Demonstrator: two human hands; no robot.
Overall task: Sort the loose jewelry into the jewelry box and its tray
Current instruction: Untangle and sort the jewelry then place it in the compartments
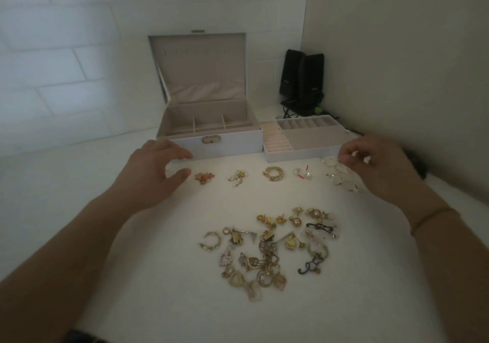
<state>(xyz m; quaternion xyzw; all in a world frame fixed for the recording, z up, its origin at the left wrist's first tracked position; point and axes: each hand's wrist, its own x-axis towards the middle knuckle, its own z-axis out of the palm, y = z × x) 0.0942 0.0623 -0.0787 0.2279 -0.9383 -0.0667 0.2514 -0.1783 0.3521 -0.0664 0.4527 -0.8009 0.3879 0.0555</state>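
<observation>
White tabletop (132, 236) meets pale walls; black speakers (303, 80) fill its far right corner. Open jewelry box (209, 128) and tray (304, 141) sit toward the far edge, loose jewelry (267, 250) mid-table. Left hand (156, 173) spread; right hand (375, 162) pinches something small.

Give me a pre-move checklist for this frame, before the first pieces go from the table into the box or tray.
1. Jewelry box lid open, compartments reachable: ok.
2. Tray out beside the box, slots showing: ok.
3. Small groups laid in a row, such as the gold hoop pair: ok.
4. Mixed pile separated: not ok, pieces overlap.
5. Left hand free: ok, open, holding nothing.
6. Right hand free: cannot tell, fingers curled over the thin hoops.
</observation>
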